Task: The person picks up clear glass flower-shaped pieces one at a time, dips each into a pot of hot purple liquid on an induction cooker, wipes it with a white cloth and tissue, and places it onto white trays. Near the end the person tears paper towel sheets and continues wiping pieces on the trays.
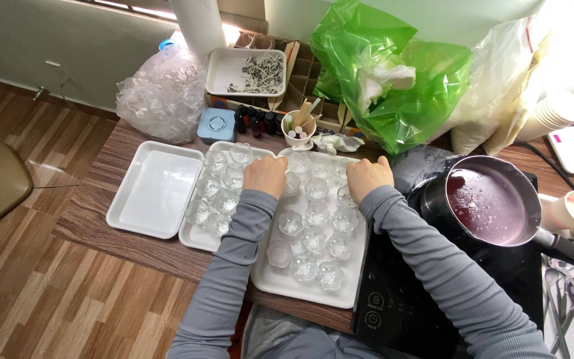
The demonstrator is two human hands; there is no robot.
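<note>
Clear glass cups (313,219) fill white tray (270,276) at table centre; small, light, slick, brittle, best pinched at rim. Left hand (265,175) and right hand (368,177) rest curled over far rows, knuckles up; grasp cannot be told. Saucepan (493,203) right

both arms wear snug, ribbed grey long sleeves ending at the wrists; hands (266,174) bare.

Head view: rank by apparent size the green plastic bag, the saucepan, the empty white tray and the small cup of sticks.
1. Green plastic bag.
2. Empty white tray and saucepan: look alike, too close to rank.
3. Cup of sticks.
</note>
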